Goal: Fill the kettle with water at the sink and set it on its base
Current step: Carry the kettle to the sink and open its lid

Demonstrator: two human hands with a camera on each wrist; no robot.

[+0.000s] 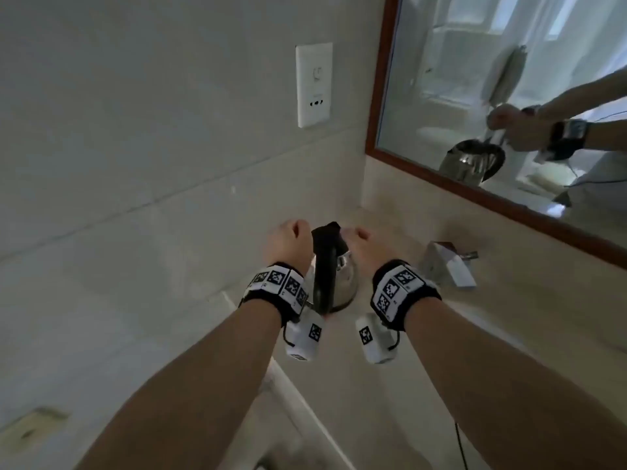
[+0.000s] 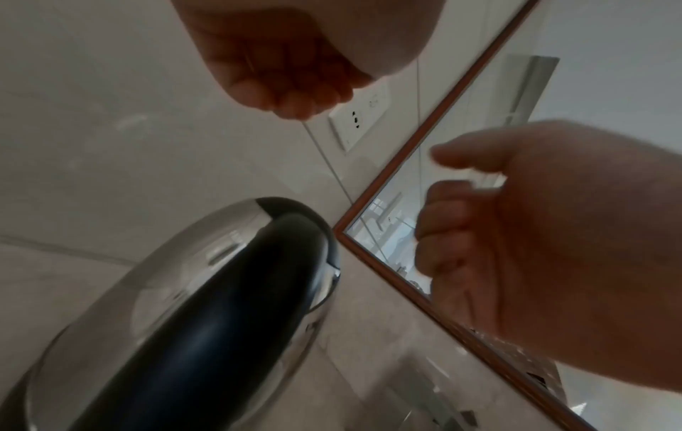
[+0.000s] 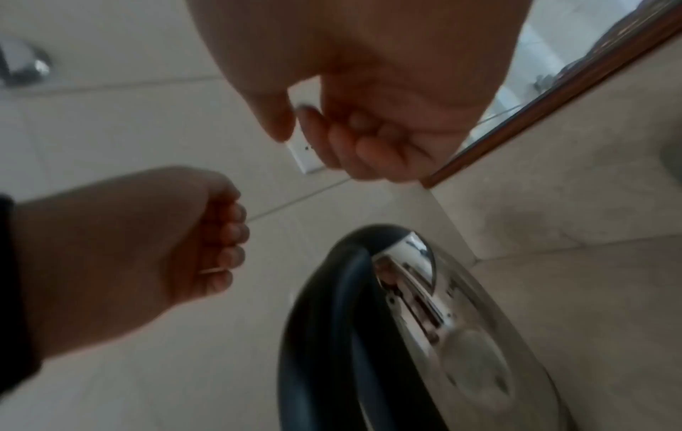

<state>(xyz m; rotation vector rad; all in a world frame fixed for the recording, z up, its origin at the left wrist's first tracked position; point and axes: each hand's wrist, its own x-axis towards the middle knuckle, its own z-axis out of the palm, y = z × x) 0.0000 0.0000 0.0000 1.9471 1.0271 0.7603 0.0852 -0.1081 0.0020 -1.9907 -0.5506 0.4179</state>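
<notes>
My left hand and my right hand hang either side of the kettle, each with its fingers curled in and nothing held between them. Neither touches the kettle in the wrist views; the black handle stands between my wrists, free.

The kettle sits upright on the worktop near its back left corner, where the tiled wall meets the mirror. The mirror shows its steel body from the far side. I cannot see a base under it: my wrists and the handle cover the foot of it, so whether it rests on a base or straight on the stone I cannot tell. Nor can I see any water level, or the sink. A tap-like metal fitting stands to the right of the kettle on the same worktop.

My judgement: either I am about to take the handle and nothing is done, or the kettle is filled and just set down. With both hands empty and so near the handle, either reading fits. The wall socket has nothing plugged in.
</notes>
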